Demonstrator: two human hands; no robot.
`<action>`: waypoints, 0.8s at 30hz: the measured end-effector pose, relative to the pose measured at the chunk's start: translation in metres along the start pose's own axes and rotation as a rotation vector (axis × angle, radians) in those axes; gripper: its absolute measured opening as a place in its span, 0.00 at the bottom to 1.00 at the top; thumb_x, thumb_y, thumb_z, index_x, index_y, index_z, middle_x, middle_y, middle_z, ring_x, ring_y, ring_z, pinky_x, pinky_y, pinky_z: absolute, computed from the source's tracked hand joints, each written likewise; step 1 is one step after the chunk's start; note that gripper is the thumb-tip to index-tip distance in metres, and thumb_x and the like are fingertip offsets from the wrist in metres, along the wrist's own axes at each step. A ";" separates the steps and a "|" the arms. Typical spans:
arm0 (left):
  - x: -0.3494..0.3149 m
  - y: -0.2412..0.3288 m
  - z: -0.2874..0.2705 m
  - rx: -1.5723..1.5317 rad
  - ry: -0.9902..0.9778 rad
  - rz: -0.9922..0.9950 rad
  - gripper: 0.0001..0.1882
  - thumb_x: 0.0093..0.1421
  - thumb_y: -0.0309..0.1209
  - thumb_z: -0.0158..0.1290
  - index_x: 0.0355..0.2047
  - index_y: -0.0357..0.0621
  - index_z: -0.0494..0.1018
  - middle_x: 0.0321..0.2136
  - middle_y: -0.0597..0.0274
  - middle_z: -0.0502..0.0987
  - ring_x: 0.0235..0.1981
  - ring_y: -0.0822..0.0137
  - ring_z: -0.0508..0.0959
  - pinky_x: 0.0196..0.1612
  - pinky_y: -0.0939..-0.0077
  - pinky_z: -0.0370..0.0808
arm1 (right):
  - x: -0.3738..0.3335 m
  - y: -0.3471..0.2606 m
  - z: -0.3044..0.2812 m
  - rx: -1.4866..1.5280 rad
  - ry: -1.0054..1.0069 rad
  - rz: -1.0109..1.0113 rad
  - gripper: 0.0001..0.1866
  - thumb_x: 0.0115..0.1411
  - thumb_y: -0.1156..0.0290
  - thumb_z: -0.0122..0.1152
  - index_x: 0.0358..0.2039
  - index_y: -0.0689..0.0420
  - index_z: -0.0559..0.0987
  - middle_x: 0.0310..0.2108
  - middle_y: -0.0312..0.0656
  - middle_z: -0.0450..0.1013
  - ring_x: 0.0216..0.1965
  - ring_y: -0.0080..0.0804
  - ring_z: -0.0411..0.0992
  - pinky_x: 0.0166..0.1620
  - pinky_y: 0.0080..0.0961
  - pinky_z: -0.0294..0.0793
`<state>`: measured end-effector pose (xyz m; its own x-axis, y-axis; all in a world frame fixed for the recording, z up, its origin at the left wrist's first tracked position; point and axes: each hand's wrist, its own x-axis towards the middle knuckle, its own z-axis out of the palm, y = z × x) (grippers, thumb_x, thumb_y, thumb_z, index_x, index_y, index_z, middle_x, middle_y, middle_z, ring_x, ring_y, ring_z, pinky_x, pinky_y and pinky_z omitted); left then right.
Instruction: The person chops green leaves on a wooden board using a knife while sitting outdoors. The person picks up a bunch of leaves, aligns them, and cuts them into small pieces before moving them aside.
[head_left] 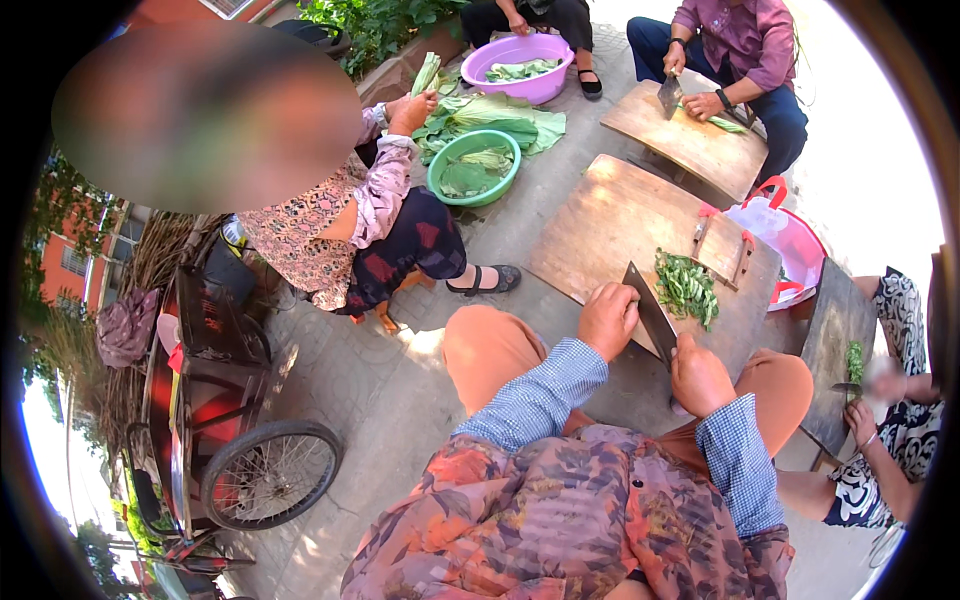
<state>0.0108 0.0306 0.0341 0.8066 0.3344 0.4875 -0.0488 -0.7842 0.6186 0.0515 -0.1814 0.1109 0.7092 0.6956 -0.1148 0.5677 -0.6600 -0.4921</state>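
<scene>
Above my knees a cleaver (655,318) slants over the near edge of a wooden board (600,215). My right hand (702,377) is closed round its handle. My left hand (608,320) has curled fingers pressed against the blade near its far end; the exact fingertip contact is partly hidden. Just right of the blade, a heap of chopped green leaves (686,288) lies on the board. Beyond the heap, a small wooden frame (722,250) with reddish ends rests on the same board.
Across from me a person cuts a green stalk on another board (690,135). At right someone works at a dark board (838,340). A pink basket (790,245) stands between. Green (475,168) and purple (518,62) basins hold leaves. A cart (215,400) stands left.
</scene>
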 end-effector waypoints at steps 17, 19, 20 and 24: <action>-0.001 -0.029 0.022 -0.344 0.072 -0.417 0.09 0.64 0.27 0.63 0.43 0.37 0.79 0.35 0.59 0.83 0.31 0.70 0.81 0.37 0.72 0.80 | -0.014 0.000 -0.021 0.042 0.071 0.009 0.11 0.72 0.69 0.50 0.46 0.64 0.69 0.27 0.63 0.78 0.32 0.68 0.78 0.38 0.61 0.76; -0.001 -0.029 0.021 -0.385 0.052 -0.470 0.09 0.63 0.27 0.63 0.42 0.37 0.79 0.33 0.60 0.83 0.30 0.71 0.80 0.36 0.72 0.79 | -0.019 -0.002 -0.024 0.036 0.050 0.029 0.11 0.71 0.68 0.50 0.45 0.64 0.69 0.28 0.63 0.78 0.32 0.68 0.78 0.38 0.61 0.76; -0.001 -0.031 0.020 -0.365 0.053 -0.452 0.08 0.63 0.27 0.63 0.41 0.38 0.79 0.32 0.61 0.82 0.29 0.71 0.79 0.35 0.72 0.79 | -0.022 -0.004 -0.025 0.038 0.043 0.029 0.11 0.71 0.68 0.50 0.45 0.64 0.69 0.27 0.63 0.78 0.32 0.67 0.78 0.38 0.61 0.76; -0.003 -0.036 0.021 -0.321 0.060 -0.414 0.08 0.62 0.26 0.63 0.40 0.38 0.78 0.31 0.61 0.82 0.28 0.72 0.78 0.34 0.73 0.78 | -0.030 -0.010 -0.028 0.038 -0.005 0.032 0.10 0.71 0.68 0.50 0.43 0.63 0.69 0.26 0.63 0.77 0.31 0.67 0.78 0.36 0.61 0.76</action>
<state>0.0225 0.0467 -0.0021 0.7617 0.6193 0.1907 0.0812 -0.3832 0.9201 0.0365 -0.2034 0.1432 0.7245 0.6758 -0.1355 0.5282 -0.6707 -0.5207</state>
